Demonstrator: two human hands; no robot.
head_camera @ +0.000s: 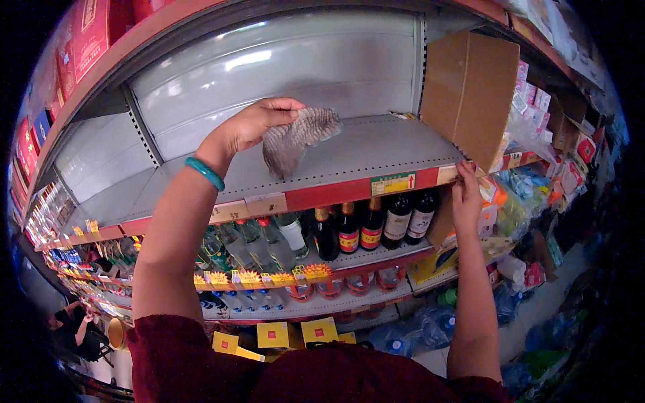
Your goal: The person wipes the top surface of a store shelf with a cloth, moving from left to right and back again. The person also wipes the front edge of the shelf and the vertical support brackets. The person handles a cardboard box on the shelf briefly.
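Observation:
A grey, wrinkled cloth hangs from the pinched fingers of my left hand, above a grey metal shelf. A teal bangle circles my left wrist. At the shelf's front edge, my right hand rests its fingertips on the pale end of the red price rail, just below a cardboard panel that stands upright. Whether these fingers grip the rail, I cannot tell. A small flat item lies at the back of the shelf.
Dark wine bottles and clear bottles fill the shelf below. Yellow boxes stand lower down. Plastic-wrapped goods crowd the right side. A person in dark clothes sits at the far lower left.

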